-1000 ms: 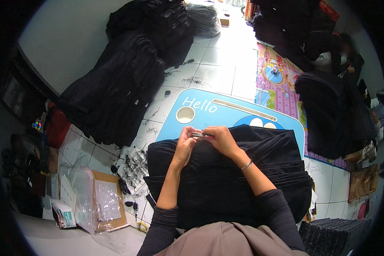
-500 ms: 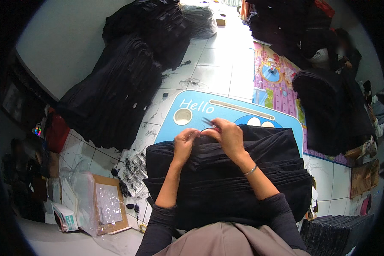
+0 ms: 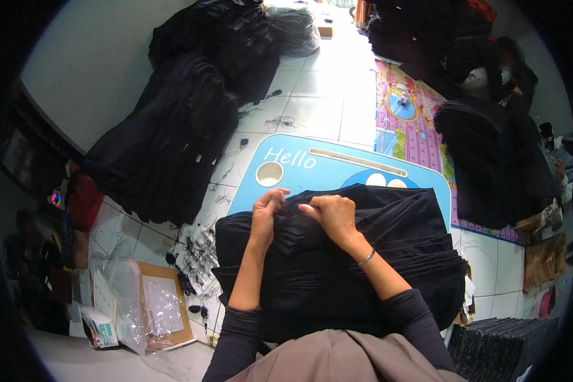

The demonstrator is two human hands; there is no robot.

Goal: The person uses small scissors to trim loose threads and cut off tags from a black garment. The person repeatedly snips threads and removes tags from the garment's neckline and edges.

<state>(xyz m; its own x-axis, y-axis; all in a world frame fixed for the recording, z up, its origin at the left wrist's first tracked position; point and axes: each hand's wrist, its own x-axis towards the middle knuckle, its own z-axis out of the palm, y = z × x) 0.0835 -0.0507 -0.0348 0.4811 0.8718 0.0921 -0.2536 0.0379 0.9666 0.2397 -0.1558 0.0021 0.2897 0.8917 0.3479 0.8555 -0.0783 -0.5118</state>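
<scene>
A thick stack of black cloth pieces (image 3: 356, 274) lies in front of me over a light blue low table (image 3: 337, 157). Above its far left edge, my left hand (image 3: 267, 212) is raised, fingers drawn together; whatever they pinch is too small to make out. A small gap to the right, my right hand (image 3: 333, 217) is closed in a curl over the cloth, its thumb pointing left. The pointed thread snips seen in it earlier are now hidden by the fingers. A silvery bracelet (image 3: 366, 256) circles the right wrist.
Large black cloth piles stand at left (image 3: 165, 140) and right (image 3: 496, 162). Another person (image 3: 512, 73) sits far right, beside a colourful mat (image 3: 410, 118). Thread scraps (image 3: 200, 258) litter the tiles. Plastic-wrapped cardboard (image 3: 165, 305) lies lower left.
My hands were together at the cloth edge, snip blades showing beyond the right fingers. They have since parted slightly; the right hand has turned and lowered, and the blades no longer show.
</scene>
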